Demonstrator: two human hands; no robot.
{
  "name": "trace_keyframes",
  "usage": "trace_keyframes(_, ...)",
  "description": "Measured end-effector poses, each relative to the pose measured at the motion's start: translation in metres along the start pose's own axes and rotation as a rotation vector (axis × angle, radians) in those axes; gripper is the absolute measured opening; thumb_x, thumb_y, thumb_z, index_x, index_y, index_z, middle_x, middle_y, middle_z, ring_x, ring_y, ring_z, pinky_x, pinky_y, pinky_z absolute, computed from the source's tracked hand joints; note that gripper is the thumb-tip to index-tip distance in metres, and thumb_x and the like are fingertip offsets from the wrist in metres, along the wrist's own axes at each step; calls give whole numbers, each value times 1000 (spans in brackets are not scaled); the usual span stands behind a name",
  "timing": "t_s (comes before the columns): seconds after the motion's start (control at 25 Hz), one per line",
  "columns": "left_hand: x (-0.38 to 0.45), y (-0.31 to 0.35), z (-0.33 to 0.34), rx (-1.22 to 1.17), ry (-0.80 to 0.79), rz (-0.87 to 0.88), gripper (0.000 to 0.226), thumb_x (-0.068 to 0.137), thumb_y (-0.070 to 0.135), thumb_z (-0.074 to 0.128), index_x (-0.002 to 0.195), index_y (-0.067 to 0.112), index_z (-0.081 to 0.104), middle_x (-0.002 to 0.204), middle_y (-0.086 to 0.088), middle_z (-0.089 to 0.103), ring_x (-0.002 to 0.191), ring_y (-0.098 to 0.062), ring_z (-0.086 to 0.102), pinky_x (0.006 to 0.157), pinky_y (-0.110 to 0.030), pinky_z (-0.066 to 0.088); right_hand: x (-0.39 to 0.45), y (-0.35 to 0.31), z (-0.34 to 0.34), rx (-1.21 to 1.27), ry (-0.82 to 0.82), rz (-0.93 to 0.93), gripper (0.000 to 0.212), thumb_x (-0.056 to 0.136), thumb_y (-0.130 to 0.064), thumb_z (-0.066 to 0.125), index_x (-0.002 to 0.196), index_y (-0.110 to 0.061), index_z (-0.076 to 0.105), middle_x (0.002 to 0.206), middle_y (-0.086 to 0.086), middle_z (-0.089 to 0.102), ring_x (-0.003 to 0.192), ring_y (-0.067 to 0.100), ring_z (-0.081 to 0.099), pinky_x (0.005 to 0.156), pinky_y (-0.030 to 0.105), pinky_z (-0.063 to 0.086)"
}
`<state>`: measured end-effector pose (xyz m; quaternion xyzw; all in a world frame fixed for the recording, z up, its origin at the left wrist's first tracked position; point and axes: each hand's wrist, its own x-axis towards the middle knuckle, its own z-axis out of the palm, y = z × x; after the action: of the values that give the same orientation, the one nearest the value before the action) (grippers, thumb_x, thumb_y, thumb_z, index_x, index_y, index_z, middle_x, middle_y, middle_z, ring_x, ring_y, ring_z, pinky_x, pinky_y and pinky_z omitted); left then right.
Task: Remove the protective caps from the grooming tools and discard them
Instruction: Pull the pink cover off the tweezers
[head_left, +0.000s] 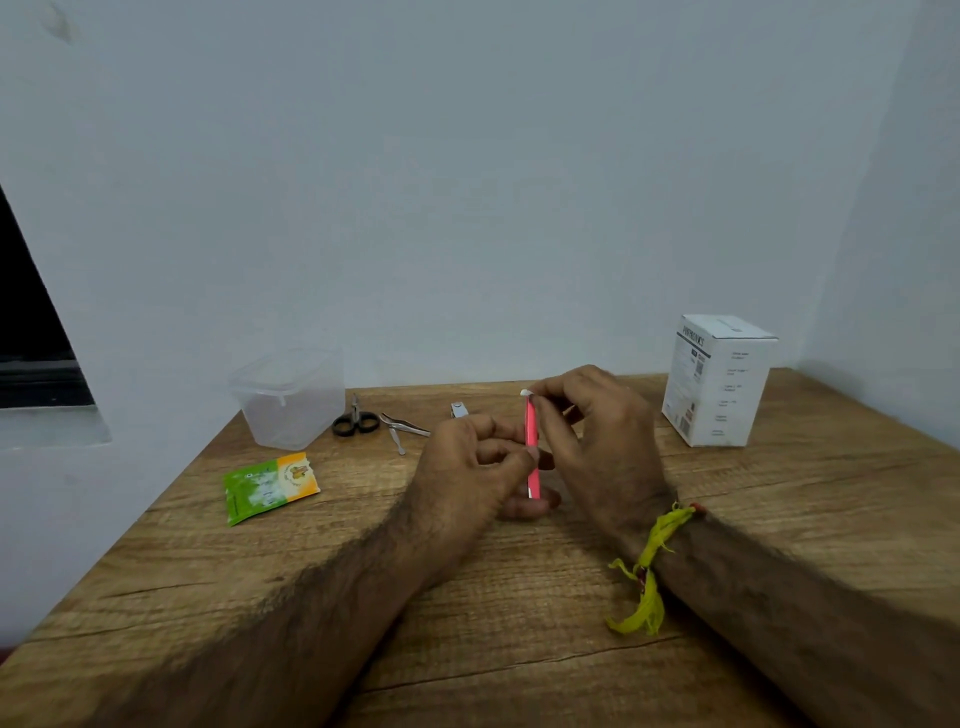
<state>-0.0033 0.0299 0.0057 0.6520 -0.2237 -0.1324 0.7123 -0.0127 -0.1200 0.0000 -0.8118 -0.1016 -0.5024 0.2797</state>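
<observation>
Bare wooden table (519, 613) lies open in front; the container (291, 400), scissors (356, 422) and box (719, 382) line the back edge.

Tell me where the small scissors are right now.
In the head view, the scissors lie at the back left of the wooden table, between the clear plastic container and the metal tweezers.
</observation>
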Motion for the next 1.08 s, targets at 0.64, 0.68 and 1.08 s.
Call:
trace_keyframes(0.64, 1, -2, -4, -106, 24, 40, 20, 91, -1, 66, 112, 0, 63, 97, -24, 74, 74, -38, 75, 58, -30, 61, -1, 1, -3, 145, -13, 10, 9, 86, -1, 73, 90, -8, 77, 82, -2, 70, 77, 7, 66, 70, 22, 55)
trace_keyframes(0.68, 1, -1, -4, -126, 25, 41, 21, 91, -1, 66, 111, -1, 64, 96, -25, 73, 72, -37, 75, 57, -30, 61, -1, 1, -4, 172, -17, 13, 10, 85, 0, 73, 90, -8, 77, 82, -2, 71, 77, 7, 66, 71, 19, 54)
trace_keyframes(1.08, 2, 0, -8, -172, -5, 34, 21, 93, 4, 63, 114, -2, 66, 98, -28, 73, 70, -32, 74, 57, -27, 61, -1, 0, -5, 253, -14, 44, 8, 84, 2, 74, 90, -4, 77, 82, 1, 73, 78, 9, 69, 71, 20, 56)
